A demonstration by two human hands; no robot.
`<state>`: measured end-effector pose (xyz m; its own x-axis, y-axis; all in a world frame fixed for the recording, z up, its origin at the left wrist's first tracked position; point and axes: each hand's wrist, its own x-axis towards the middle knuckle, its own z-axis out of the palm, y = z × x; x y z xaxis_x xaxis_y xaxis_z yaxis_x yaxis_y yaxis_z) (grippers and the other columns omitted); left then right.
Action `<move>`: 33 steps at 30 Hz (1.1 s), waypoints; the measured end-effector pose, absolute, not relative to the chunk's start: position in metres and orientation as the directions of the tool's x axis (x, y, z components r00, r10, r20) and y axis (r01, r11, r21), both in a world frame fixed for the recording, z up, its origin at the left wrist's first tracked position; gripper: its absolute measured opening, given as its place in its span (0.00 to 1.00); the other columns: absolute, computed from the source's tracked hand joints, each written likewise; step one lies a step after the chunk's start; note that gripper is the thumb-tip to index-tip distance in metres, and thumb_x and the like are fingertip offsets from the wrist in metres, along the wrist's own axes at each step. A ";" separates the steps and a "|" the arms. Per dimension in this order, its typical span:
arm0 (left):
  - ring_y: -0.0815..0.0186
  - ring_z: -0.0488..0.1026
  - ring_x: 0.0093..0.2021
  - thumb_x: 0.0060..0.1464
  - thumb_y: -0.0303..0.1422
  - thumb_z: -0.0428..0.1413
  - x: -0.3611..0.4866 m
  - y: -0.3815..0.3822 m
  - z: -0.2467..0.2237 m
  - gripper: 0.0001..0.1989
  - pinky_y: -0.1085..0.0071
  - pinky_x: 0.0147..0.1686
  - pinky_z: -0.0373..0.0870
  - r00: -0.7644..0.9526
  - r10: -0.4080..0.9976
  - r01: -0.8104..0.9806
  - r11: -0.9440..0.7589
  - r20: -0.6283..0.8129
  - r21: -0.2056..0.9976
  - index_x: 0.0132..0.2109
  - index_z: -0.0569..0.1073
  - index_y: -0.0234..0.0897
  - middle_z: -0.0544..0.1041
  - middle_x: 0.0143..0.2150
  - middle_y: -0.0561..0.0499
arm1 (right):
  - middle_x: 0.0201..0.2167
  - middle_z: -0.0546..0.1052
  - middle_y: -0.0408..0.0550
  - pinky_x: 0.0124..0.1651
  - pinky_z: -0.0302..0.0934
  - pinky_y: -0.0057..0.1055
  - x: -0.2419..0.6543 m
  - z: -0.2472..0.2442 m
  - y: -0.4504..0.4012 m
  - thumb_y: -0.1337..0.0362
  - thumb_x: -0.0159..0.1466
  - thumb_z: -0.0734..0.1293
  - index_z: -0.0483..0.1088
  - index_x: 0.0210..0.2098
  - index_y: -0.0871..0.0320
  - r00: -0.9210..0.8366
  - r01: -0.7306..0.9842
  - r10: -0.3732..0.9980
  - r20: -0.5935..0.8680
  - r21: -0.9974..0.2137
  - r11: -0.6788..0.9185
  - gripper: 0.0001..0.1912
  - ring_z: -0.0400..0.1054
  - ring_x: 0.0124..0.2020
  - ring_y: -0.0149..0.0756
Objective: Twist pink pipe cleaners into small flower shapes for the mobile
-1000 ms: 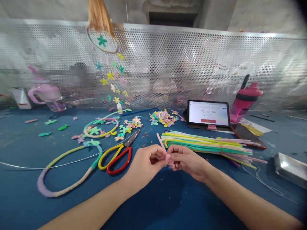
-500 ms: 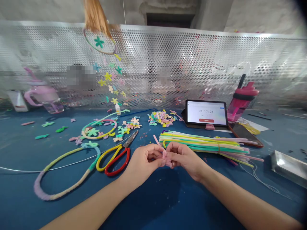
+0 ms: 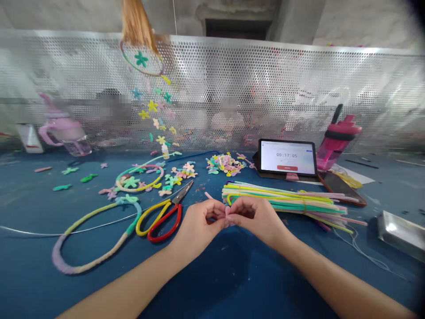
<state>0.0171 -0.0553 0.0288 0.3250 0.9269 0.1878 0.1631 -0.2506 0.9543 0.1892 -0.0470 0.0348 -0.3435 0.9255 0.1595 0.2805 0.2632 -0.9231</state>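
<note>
Both hands meet over the middle of the blue table, pinching a pink pipe cleaner (image 3: 208, 195) between their fingertips. My left hand (image 3: 203, 225) is closed on it, and its loose end pokes out above the fingers. My right hand (image 3: 255, 216) is closed on the bent part, which is mostly hidden by the fingers. Left of my left hand lie scissors (image 3: 168, 218) with one yellow and one red handle. Just behind my right hand rests a bundle of coloured pipe cleaners (image 3: 285, 198).
A fuzzy multicoloured ring (image 3: 61, 261) lies at left, with a second ring (image 3: 117, 181) behind it. Small pipe-cleaner flowers (image 3: 226, 164) are heaped at the back. A tablet (image 3: 287, 156), a phone (image 3: 343, 188), a pink bottle (image 3: 335, 141) and a metal box (image 3: 400, 232) stand or lie to the right.
The fingers of both hands have drawn closer together on the pink pipe cleaner, covering more of it. Its loose end has tipped further left. The view has shifted slightly.
</note>
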 end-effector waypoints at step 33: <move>0.67 0.74 0.30 0.51 0.28 0.53 0.019 -0.058 0.032 0.02 0.74 0.31 0.72 0.309 0.879 0.481 -0.475 0.365 0.737 0.33 0.71 0.36 0.76 0.29 0.50 | 0.27 0.78 0.46 0.32 0.63 0.30 0.180 0.031 -0.056 0.63 0.54 0.68 0.75 0.27 0.58 -0.195 0.384 0.944 0.266 -0.865 0.323 0.04 0.71 0.30 0.37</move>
<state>0.0185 -0.0575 0.0317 0.3088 0.8785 0.3645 0.4808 -0.4748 0.7371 0.1802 -0.0556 0.0311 -0.1955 0.9440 0.2658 0.3844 0.3230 -0.8648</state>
